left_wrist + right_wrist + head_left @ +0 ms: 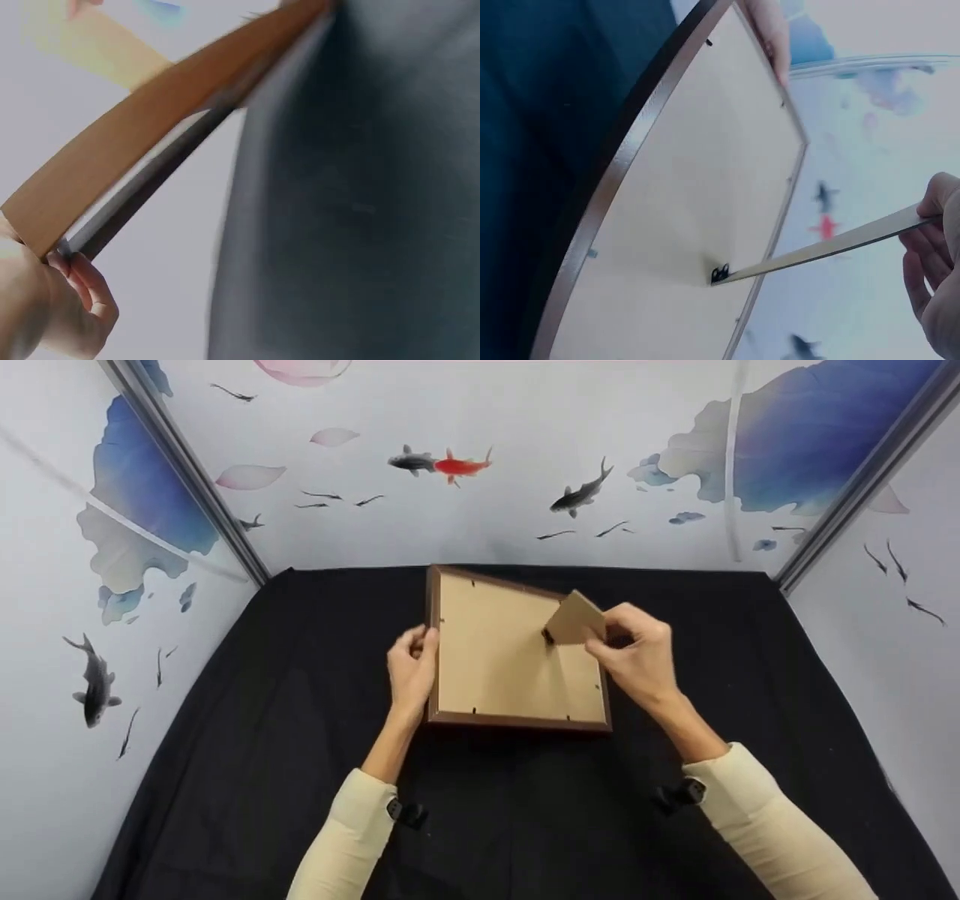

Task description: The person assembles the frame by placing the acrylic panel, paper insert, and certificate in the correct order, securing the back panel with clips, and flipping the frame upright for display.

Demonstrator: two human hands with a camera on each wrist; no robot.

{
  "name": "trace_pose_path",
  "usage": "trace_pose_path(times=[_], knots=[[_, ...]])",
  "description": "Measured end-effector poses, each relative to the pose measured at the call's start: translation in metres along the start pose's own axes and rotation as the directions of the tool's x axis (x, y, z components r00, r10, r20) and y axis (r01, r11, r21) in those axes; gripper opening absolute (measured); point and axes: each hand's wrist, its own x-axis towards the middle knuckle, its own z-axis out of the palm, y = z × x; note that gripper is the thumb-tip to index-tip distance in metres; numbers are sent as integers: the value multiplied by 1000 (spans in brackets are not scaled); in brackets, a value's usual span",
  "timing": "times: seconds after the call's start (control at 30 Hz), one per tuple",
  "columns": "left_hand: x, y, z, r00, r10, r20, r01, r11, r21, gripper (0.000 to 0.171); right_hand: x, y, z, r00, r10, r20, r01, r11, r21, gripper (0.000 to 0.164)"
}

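A picture frame (495,652) with a brown rim stands tilted on the black cloth, its tan backing board facing me. My left hand (412,667) grips its left edge; the left wrist view shows the frame's brown side (112,165) beside that hand's curled fingers. Between thumb and fingers, my right hand (637,652) pinches the free end of the easel stand (576,619), a flat tan flap swung out from the backing. A small black hinge (719,273) joins the stand to the board. The frame's front is hidden in the head view.
Small dark tabs (474,710) sit around the backing's edge. Black cloth (300,697) covers the table. White panels (510,405) painted with fish and leaves rise at the back and sides, with metal posts (202,487) at the corners.
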Motion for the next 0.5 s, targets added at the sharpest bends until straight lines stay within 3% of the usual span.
trace_pose_path(times=[0.1, 0.2, 0.33, 0.5], knots=[[9, 32, -4, 989, 141, -50, -143, 989, -24, 28, 9, -11, -16, 997, 58, -48, -58, 998, -13, 18], [15, 59, -8, 958, 272, -89, -276, 960, -38, 25, 16, -16, -32, 989, 113, -97, -113, 994, -3, 13], [11, 82, -9, 905, 405, -129, -413, 910, -46, 23, 18, -11, -45, 980, 160, -117, -156, 987, 37, 8], [-3, 90, -1, 815, 548, -188, -557, 830, 2, 26, 7, 4, -44, 974, 216, -76, -211, 975, 64, 11]])
